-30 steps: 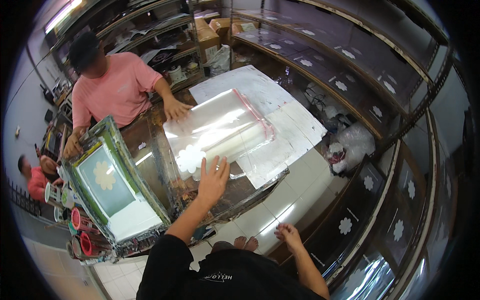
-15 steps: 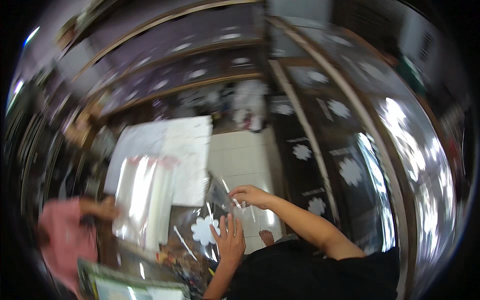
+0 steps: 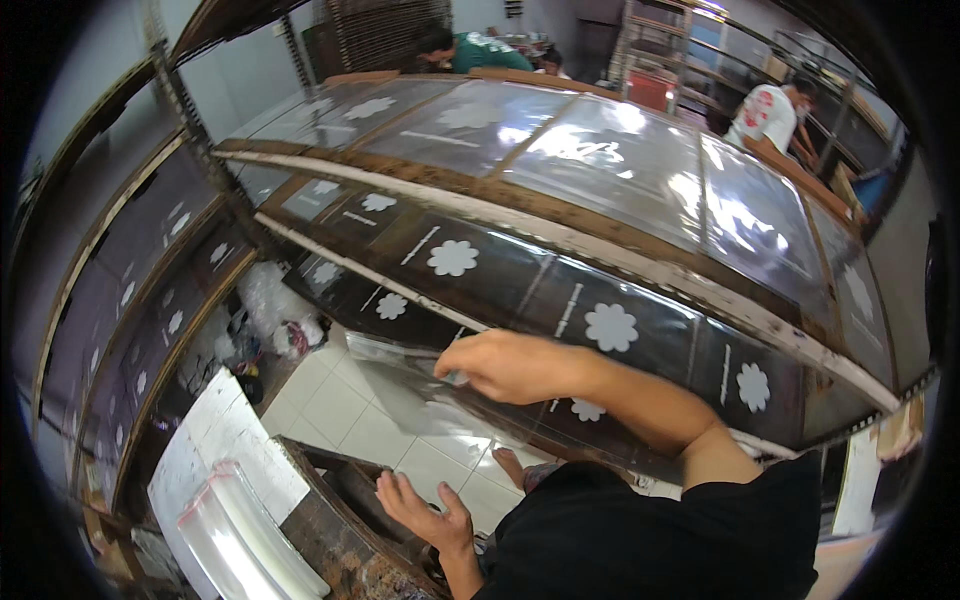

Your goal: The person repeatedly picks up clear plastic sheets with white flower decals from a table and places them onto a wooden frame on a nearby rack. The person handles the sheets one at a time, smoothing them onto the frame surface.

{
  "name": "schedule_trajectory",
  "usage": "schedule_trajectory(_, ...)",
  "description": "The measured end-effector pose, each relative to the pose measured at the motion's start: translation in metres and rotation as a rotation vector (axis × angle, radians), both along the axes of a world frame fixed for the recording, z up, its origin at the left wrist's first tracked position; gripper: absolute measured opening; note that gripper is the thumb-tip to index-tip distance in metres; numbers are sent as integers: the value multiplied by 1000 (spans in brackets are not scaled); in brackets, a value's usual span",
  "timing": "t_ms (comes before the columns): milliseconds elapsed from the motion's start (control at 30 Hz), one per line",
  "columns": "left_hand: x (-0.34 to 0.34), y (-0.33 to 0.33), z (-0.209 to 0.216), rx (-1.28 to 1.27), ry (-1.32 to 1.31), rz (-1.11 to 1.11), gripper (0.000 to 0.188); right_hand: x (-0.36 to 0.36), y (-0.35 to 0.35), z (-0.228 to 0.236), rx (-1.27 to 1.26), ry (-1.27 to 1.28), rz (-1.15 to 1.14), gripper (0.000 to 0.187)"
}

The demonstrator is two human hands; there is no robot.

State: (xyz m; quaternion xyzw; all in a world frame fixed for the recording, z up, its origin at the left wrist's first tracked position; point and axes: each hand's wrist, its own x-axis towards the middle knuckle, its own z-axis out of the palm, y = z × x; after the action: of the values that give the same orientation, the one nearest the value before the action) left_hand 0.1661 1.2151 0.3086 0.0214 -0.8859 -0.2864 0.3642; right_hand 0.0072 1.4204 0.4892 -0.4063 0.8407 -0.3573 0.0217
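Note:
From the right my forearm reaches across, and my right hand (image 3: 510, 366) is closed on the edge of a thin clear plastic sheet (image 3: 385, 378). The sheet hangs tilted over the tiled floor, in front of the lower rack shelves; its far parts blur into the tiles. My left hand (image 3: 428, 512) is beside the dark worktable (image 3: 345, 535), fingers spread and nothing in it. On that table lies a stack of clear plastic sheets (image 3: 235, 535), over a white board (image 3: 225, 445).
A tiered rack (image 3: 610, 270) ahead carries clear sheets with white flower shapes (image 3: 610, 328). Another shelf rack (image 3: 140, 300) stands left. Bundled clear plastic (image 3: 275, 300) lies at its foot. Two people (image 3: 485, 52) are beyond the rack at the back; another person (image 3: 768, 115) is at far right.
My view has swung right from the worktable toward the rack. My right hand has carried the clear sheet off the table to the shelves. My left hand has come away from the sheet.

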Motion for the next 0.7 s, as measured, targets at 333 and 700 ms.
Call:
schedule_trajectory(333, -8, 29, -47, 113, -99, -107, 47, 96, 198, 223, -19, -73, -548, 36)
schedule_trajectory(700, 42, 97, -209, 117, -684, -363, 44, 49, 458, 241, 306, -176, -976, 17)
